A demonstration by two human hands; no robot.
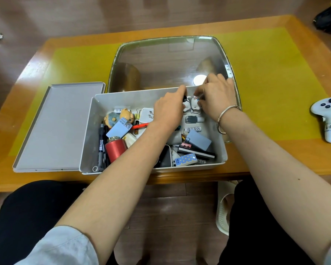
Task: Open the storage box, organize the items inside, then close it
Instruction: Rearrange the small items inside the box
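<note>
The open grey storage box (88, 131) stands at the table's front edge, full of small items. Its lid (55, 127) lies flat on the table to the left. Both hands reach into the box's far right corner. My left hand (168, 109) pinches a small white figurine with black marks (185, 104). My right hand (216, 94) pinches a second white figurine (195, 106) right beside the first. Also inside are a red cylinder (116, 150), a pig figurine (118, 116), a white charger (147, 115), pens (101, 146), a blue dotted case (185, 159) and binder clips.
A glass panel (168, 60) is set into the yellow and orange table behind the box. A white game controller (329, 119) lies at the right edge. A black object (329, 18) sits on the floor at the far right. My knees are under the front edge.
</note>
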